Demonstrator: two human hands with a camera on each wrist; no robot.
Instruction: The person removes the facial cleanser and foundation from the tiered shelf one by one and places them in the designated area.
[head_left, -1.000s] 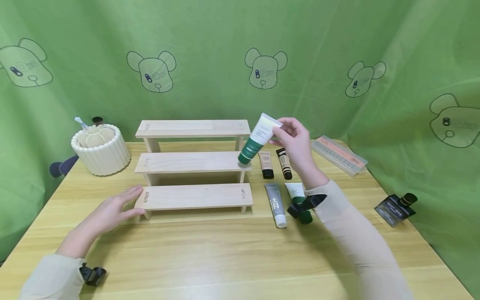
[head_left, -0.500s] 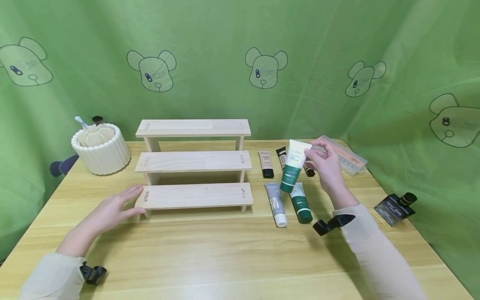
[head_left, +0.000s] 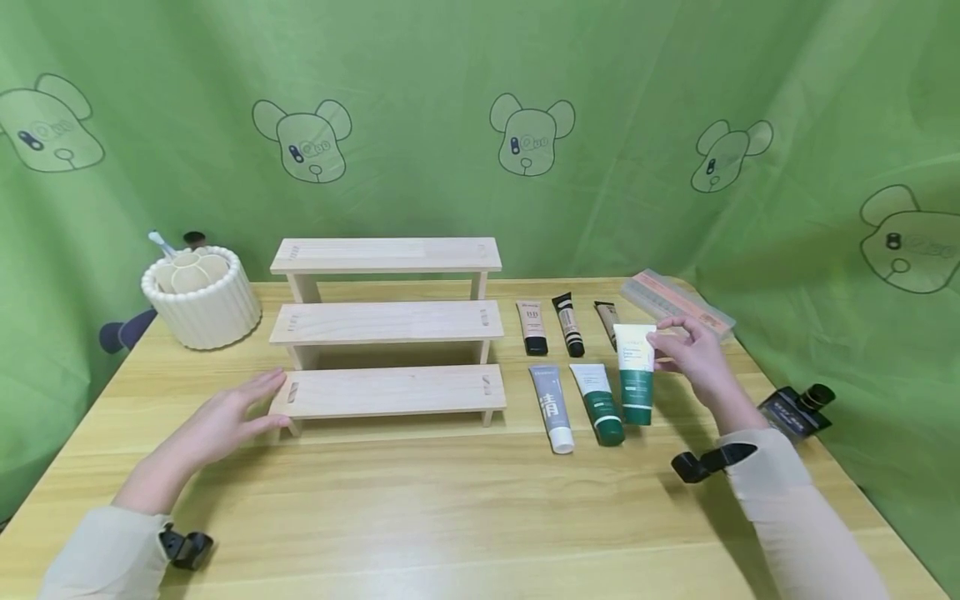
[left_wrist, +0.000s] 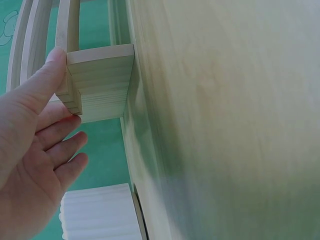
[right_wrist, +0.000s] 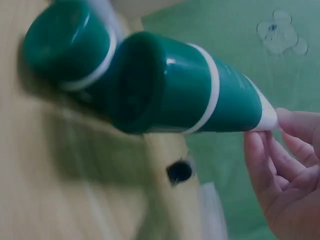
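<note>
My right hand (head_left: 693, 358) pinches a white-and-green squeeze tube (head_left: 636, 375) by its flat white end, the green cap pointing down. In the right wrist view the held tube (right_wrist: 187, 90) hangs close by the green cap of a similar tube (right_wrist: 70, 45); whether it touches the table is hidden. That second white-and-green tube (head_left: 600, 404) lies just left of it, beside a grey tube (head_left: 551, 408). My left hand (head_left: 232, 417) holds the left end of the lowest step of a three-tier wooden display stand (head_left: 390, 392), thumb and forefinger on either side of the plank (left_wrist: 72, 75).
Behind lie a beige BB tube (head_left: 532, 327), a black-and-beige tube (head_left: 568, 325) and a small brown tube (head_left: 607, 321). A clear flat case (head_left: 678, 304) and a dark bottle (head_left: 795, 412) are at right. At left stands a white ribbed pot (head_left: 202, 308) with brushes.
The right hand has carried the white-and-green tube from beside the stand rightward and down, to the right of the similar tube. The left hand stays at the stand's end.
</note>
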